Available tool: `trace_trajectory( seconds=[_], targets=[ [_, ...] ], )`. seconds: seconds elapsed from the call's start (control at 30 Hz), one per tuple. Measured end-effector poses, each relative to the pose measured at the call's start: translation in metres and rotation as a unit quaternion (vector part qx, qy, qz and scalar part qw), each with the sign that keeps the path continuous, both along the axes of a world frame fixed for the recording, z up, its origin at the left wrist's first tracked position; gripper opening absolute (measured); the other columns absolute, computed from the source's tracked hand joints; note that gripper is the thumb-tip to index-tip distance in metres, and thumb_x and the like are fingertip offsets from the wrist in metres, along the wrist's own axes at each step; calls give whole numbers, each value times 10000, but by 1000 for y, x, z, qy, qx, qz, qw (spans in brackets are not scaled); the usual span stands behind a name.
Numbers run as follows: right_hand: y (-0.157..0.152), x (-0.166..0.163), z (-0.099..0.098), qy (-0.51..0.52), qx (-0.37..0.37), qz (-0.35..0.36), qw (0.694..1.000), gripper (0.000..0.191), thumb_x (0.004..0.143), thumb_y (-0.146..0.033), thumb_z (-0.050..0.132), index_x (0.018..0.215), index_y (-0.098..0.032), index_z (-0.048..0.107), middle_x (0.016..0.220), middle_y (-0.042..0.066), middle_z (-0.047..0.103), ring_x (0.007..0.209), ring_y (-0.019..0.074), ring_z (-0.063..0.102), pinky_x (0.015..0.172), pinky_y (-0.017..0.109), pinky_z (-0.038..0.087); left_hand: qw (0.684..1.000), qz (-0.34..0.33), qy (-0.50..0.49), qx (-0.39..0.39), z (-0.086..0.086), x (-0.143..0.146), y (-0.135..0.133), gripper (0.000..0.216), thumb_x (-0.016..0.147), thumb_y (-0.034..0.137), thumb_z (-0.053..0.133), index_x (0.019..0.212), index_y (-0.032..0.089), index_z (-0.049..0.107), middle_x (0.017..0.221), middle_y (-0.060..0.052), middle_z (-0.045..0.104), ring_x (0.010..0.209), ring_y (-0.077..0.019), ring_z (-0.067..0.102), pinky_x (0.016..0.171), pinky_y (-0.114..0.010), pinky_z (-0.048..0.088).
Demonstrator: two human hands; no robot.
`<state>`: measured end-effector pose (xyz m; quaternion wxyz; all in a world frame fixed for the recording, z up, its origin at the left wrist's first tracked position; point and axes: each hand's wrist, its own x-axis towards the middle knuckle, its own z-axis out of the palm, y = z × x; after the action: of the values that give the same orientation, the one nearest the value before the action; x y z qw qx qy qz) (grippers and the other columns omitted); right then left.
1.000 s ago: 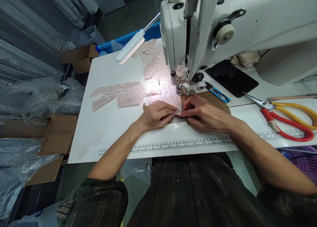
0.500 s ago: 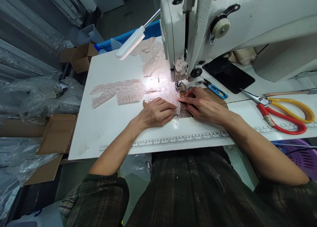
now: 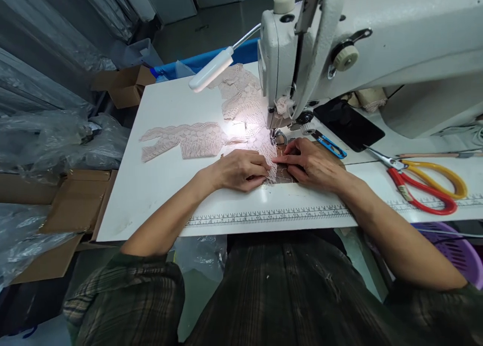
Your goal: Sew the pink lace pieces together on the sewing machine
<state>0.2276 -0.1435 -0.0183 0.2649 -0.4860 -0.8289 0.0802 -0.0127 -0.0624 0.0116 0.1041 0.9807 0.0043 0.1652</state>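
Pale pink lace [image 3: 268, 152] lies under the presser foot [image 3: 274, 136] of a white sewing machine [image 3: 281, 74]. My left hand [image 3: 241, 169] rests on its near-left part, fingers curled in on the lace edge; their tips are partly hidden. From the other side, my right hand [image 3: 311, 165] reaches in with the index finger stretched out to the lace's right edge. The thumb and other visible fingers stand apart over a brown plate [image 3: 284, 175], where loose thread shows. More lace spreads left and behind the needle area, including a forked lace strip [image 3: 199, 139].
Blue thread snips [image 3: 330, 144], a black phone [image 3: 349, 124] and red-and-yellow scissors [image 3: 422, 182] lie at the right. A lamp [image 3: 212, 70] shines over the lace. A ruler strip [image 3: 271, 216] runs along the front edge. Cardboard boxes [image 3: 126, 86] stand left of the table.
My left fingers, flatter before, are now more curled on the lace. The right hand stays almost in place, its index finger still at the lace edge. The whole view has shifted slightly.
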Motion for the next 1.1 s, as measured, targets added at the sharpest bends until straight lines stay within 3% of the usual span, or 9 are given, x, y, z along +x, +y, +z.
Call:
trace_trajectory(
  seconds=[0.1, 0.67, 0.87, 1.1],
  targets=[
    [-1, -1, 1, -4, 10, -3, 1000, 360, 901, -165, 520, 1110, -268, 795, 1029, 110, 631, 953, 246, 580, 871, 423, 532, 1000, 15, 6, -15, 1, 1, 1, 234, 930, 161, 537, 885, 211, 760, 960, -33, 778, 799, -150, 720, 694, -288, 576],
    [2, -8, 3, -71, -6, -65, 995, 369, 938, -212, 511, 1245, -219, 716, 1036, 136, 622, 907, 267, 567, 808, 411, 526, 990, 90, -66, 89, -10, 6, -8, 145, 967, 176, 578, 929, 151, 716, 994, -48, 765, 794, -168, 684, 722, -318, 578],
    [0, -7, 8, -55, -4, -35, 998, 363, 950, -221, 501, 1244, -259, 709, 1039, 110, 632, 905, 242, 571, 802, 379, 515, 983, 131, -75, 108, -19, 10, -9, 173, 996, 193, 543, 948, 157, 706, 991, -64, 753, 779, -165, 675, 681, -322, 566],
    [3, -9, 8, -58, -17, -55, 997, 359, 977, -284, 482, 1250, -247, 713, 966, 113, 635, 844, 248, 554, 773, 391, 503, 977, 154, -107, 98, -28, 12, -7, 125, 995, 197, 558, 957, 170, 673, 994, -50, 756, 833, -166, 693, 790, -357, 592]
  ],
)
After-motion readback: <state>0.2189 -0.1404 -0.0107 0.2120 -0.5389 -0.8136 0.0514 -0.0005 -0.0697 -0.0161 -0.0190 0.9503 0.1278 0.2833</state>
